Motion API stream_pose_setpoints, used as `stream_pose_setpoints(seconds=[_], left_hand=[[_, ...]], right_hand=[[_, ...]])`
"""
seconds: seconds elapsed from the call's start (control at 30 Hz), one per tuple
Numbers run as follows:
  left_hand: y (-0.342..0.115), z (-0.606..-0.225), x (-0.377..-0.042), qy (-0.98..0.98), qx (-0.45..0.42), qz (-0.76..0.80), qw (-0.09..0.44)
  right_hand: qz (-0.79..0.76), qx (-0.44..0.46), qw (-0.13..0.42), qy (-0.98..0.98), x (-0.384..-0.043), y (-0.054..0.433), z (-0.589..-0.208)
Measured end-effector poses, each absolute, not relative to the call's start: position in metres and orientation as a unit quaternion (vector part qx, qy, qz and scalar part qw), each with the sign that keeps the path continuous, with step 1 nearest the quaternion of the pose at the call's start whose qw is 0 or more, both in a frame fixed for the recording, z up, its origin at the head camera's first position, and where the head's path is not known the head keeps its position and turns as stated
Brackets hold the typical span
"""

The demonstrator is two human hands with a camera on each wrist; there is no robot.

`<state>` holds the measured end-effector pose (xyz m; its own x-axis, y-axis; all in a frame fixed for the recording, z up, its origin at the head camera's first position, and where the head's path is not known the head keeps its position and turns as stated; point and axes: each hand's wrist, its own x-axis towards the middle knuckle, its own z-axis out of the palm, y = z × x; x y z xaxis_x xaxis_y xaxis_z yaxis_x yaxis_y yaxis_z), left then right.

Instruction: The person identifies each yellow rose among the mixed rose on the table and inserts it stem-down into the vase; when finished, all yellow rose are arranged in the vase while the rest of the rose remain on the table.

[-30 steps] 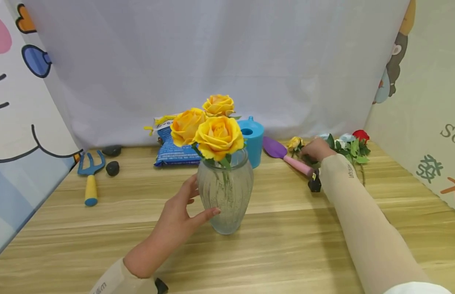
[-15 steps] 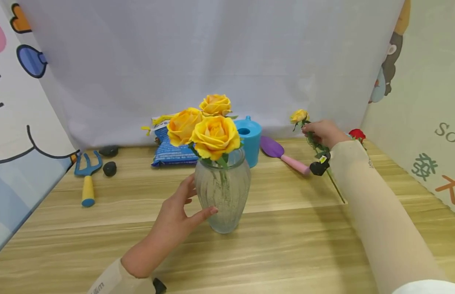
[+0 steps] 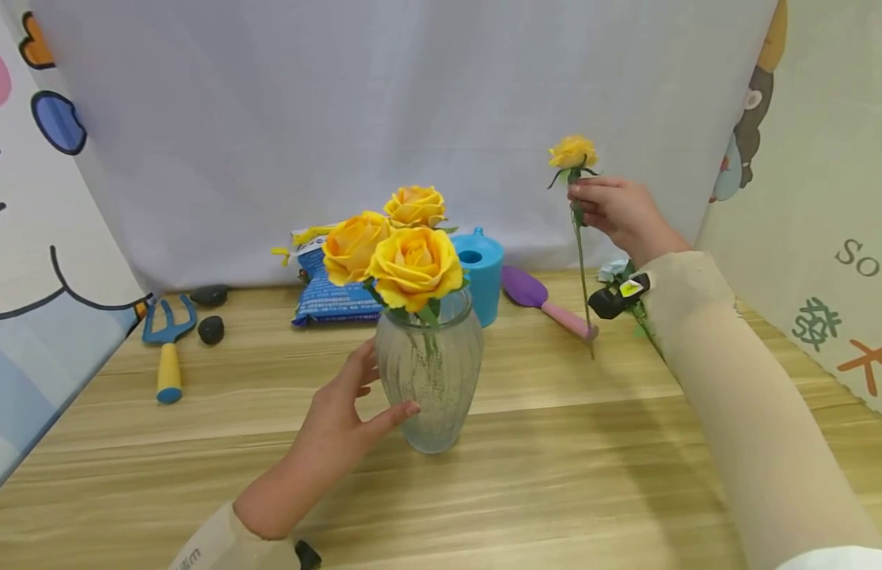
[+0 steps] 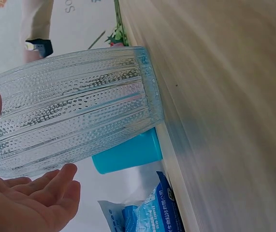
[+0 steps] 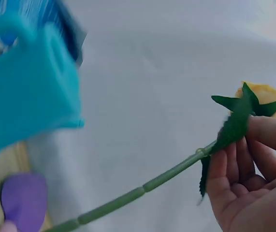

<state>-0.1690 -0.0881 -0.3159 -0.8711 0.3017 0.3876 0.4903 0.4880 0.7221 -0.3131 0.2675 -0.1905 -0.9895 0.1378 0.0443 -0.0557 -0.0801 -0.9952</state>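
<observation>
A ribbed glass vase (image 3: 430, 380) stands upright with several yellow roses (image 3: 416, 269) in it. My left hand (image 3: 344, 416) holds the vase from the left, thumb across its front and fingers round its far side. In the left wrist view the thumb lies along the textured glass (image 4: 79, 106). To the right, my right hand (image 3: 619, 210) pinches a single yellow rose (image 3: 573, 152) just below its bloom, leaves between the fingers. The bloom points up and the green stem (image 5: 123, 199) hangs down past the handle of a purple trowel (image 3: 526, 286).
Behind the vase are a blue watering can (image 3: 484, 273) and a blue bag (image 3: 334, 285). A hand fork (image 3: 169, 340) and dark stones (image 3: 211, 329) lie at the left. More flowers (image 3: 613, 271) lie partly hidden behind the right wrist. A white curtain (image 3: 270, 142) hangs at the back.
My right hand has lifted the single yellow rose from the pile at the right, raising it and turning it upright. The left hand stays at the vase.
</observation>
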Motion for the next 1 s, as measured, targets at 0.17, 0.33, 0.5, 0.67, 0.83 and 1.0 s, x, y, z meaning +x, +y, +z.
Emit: stream_pose_setpoints(seconds=[0.17, 0.33, 0.5, 0.67, 0.83, 1.0], left_hand=[[-0.088, -0.316, -0.169, -0.857, -0.230, -0.449, 0.104], [-0.088, -0.316, -0.169, -0.857, -0.230, -0.450, 0.105], [-0.087, -0.316, -0.169, -0.857, -0.230, -0.449, 0.105], [-0.088, -0.315, -0.168, -0.859, -0.227, -0.447, 0.105], [-0.088, -0.315, -0.168, -0.860, -0.224, -0.448, 0.100], [-0.087, -0.317, -0.169, -0.860, -0.224, -0.448, 0.099]], right_hand=[[0.800, -0.019, 0.075, -0.595, -0.303, 0.247, -0.170], [0.815, -0.012, 0.087, -0.573, -0.298, 0.233, -0.156], [0.838, -0.014, 0.100, -0.536, -0.297, 0.231, -0.147], [0.877, 0.005, 0.114, -0.468, -0.294, 0.231, -0.133], [0.910, 0.039, 0.133, -0.391, -0.288, 0.231, -0.120], [0.936, 0.044, 0.152, -0.313, -0.279, 0.234, -0.112]])
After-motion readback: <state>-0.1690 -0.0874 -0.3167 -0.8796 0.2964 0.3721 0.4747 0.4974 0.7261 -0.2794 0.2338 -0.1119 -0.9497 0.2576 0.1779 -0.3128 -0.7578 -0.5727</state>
